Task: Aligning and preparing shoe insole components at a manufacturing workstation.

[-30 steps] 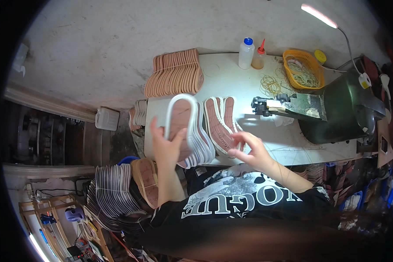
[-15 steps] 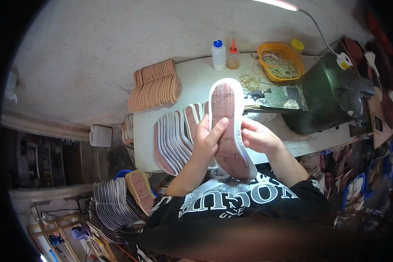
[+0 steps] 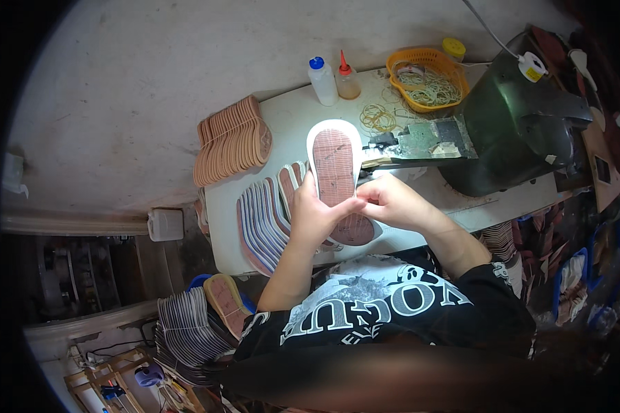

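Pale plaster wall backs the white worktable. Yellow plastic basket, at the table's far side, holds a tangle of pale bands; more loose bands lie beside it. Squeeze bottle with the red nozzle contains amber liquid in its lower part; the blue-capped bottle next to it is translucent, contents not determinable. White plastic jug stands off the table's left end, its inside hidden. Blue bin, lower right, holds pale and brown pieces too unclear to identify. Footbed under inspection, reddish-brown with a white rim, is raised in front of me above the near side of the table. My left hand grasps it by its left edge, thumb across its face; my right hand pinches its right edge, thumb and fingertips drawn together.
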